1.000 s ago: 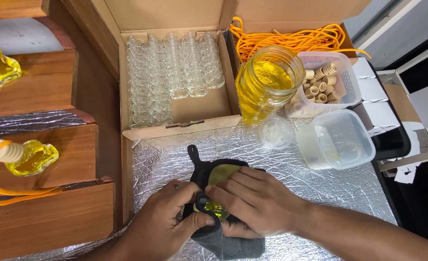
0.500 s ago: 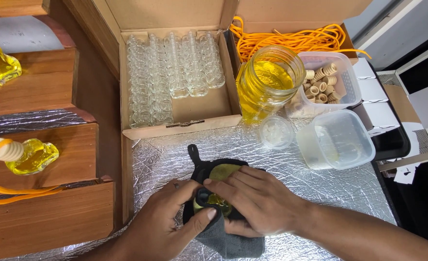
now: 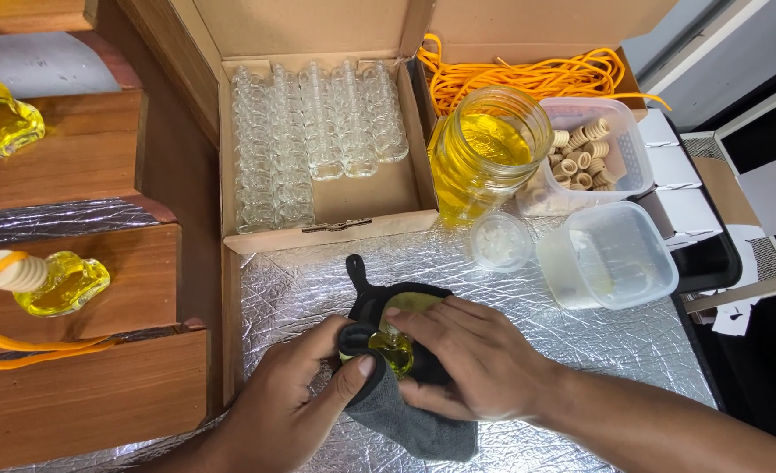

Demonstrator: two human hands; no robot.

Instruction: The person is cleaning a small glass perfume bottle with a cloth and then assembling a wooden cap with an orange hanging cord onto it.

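Small yellow bottle (image 3: pixel 394 349) wrapped in dark cloth (image 3: pixel 405 412); fingers (image 3: pixel 423 326) curled round it.

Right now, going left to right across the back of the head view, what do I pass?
Yellow-filled bottle on the wooden step → cardboard box of empty glass bottles → glass jar of yellow liquid → tub of wooden caps.

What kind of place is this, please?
Probably a small craft workbench for filling little bottles: a box of empty glass bottles, a jar of yellow liquid, and a tub of wooden caps.
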